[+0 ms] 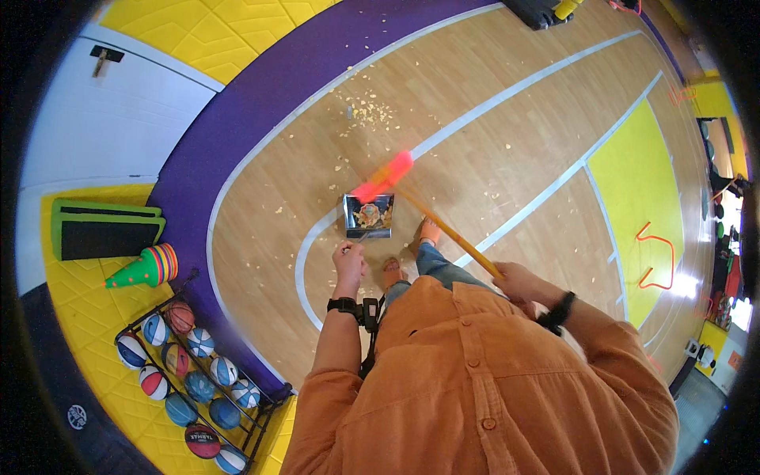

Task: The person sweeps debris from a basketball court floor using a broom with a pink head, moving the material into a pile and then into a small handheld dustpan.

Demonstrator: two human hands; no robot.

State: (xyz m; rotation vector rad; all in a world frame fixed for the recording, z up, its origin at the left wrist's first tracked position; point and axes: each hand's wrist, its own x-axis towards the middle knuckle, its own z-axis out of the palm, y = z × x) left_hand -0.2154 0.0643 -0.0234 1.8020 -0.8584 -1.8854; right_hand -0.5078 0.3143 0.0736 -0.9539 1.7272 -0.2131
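My left hand (350, 261) grips the thin handle of a metal dustpan (351, 224). The dustpan is low in front of my feet, and some pale flakes lie in it along with a flower-like coloured patch. In my right hand (522, 286) is the yellow-orange stick of a broom (454, 234). Blurred, the pink-red broom head (385, 177) hangs over the far lip of the dustpan and hides part of it. Beyond the broom head, a cluster of pale flakes (374, 113) lies scattered over the wood-look floor (475, 160).
At left, a rack (254, 442) holds several basketballs (200, 387). Stacked cones (157, 265) and green-edged black boards (110, 230) lie near it. Orange hurdles (672, 255) stand at right. A black base (537, 15) is at the far edge, and a white door (119, 130) at left.
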